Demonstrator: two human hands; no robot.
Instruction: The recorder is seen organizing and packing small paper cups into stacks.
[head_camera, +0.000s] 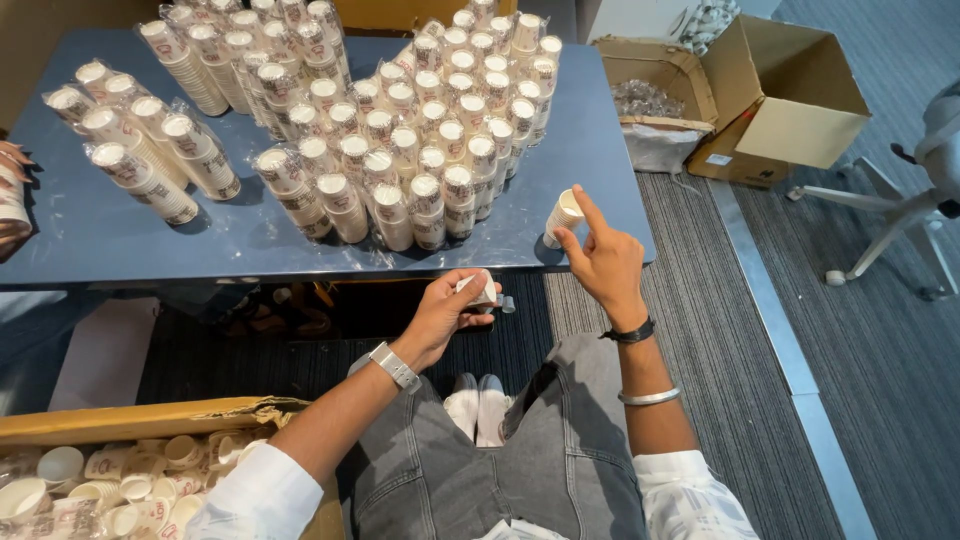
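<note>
The left hand (447, 312) pinched a small white paper cup (480, 290) below the edge of the dark blue tabletop (120, 235). The right hand (603, 262), fingers spread and holding nothing, touched a short stack of white paper cups (563, 216) near that edge. Plastic-wrapped sleeves of cups (400, 150) crowded the tabletop behind; an open cardboard box (780, 90) stood on the floor to the right.

wrapped cup stacks (390, 150) lie on the table (100, 235), open boxes (730, 100) to its right, a single cup (563, 217) at its near edge.
</note>
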